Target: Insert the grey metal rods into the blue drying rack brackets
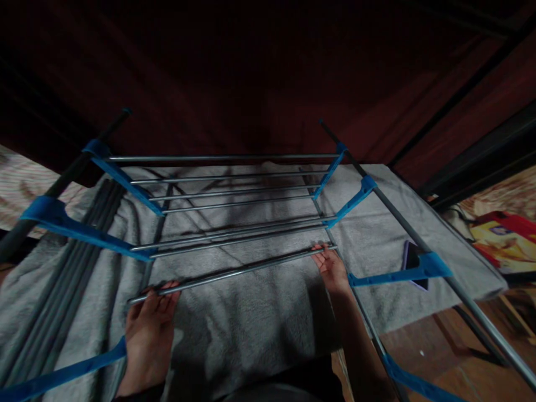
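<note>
left hand: grip spread under one loose metal rod | right hand: grip spread at its other end | rod: above grey blanket, before rack | fitted rods: about six | blue brackets: about seven

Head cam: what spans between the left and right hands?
A thin metal rod runs from left hand to right hand, above the grey fleece blanket.
</note>
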Demonstrator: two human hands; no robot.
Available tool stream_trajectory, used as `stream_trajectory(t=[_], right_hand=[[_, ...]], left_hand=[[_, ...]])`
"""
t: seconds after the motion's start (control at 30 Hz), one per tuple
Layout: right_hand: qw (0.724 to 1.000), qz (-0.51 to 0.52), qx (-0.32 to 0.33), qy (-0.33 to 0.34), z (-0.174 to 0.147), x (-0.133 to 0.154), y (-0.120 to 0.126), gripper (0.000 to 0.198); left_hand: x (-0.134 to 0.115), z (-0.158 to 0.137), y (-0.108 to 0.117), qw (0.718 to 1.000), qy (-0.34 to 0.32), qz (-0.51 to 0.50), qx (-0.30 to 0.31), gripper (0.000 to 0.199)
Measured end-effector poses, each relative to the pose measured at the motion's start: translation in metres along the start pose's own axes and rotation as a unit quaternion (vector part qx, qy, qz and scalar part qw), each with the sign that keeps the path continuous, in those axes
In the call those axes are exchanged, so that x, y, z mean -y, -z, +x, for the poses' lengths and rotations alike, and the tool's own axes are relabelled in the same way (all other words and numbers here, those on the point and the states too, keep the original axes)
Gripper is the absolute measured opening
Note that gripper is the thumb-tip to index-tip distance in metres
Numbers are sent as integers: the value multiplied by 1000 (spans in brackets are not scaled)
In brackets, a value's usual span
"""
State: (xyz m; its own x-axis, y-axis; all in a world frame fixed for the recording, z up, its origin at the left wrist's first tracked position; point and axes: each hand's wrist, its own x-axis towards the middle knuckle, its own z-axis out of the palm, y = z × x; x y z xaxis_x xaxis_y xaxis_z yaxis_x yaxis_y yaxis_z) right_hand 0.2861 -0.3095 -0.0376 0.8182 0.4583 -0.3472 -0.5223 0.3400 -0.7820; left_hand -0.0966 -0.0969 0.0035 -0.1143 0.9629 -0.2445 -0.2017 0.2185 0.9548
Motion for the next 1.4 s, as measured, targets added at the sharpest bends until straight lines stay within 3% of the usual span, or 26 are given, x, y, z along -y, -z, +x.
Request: stream_trajectory(t=[0.1,0.33,0.5,0.63,0.83,1.13,1.4], right_hand=[[1000,2,-10,-1,3,4,5,27],[1000,3,-20,6,7,3,13,29],[1000,-9,-25,11,11,-1,16,33],[999,-39,-5,17,11,-1,24,35],[998,-63,26,-1,7,2,31,38],[998,-53,-16,-11,2,4,22,30],[998,-55,-38,19,2,3,29,27]], left_hand=[[-5,-6,-8,997,45,-58,-25,15],[-6,-6,-11,994,47,-94,-42,20],[-6,-7,-12,987,70,-138,-48,4],[-7,-10,-15,984,89,-149,-31,6],[-13,-14,-22,976,138,-160,-51,15],[0,-13,-17,980,93,-176,-29,13],[11,-9,-6,991,6,-128,-26,52]])
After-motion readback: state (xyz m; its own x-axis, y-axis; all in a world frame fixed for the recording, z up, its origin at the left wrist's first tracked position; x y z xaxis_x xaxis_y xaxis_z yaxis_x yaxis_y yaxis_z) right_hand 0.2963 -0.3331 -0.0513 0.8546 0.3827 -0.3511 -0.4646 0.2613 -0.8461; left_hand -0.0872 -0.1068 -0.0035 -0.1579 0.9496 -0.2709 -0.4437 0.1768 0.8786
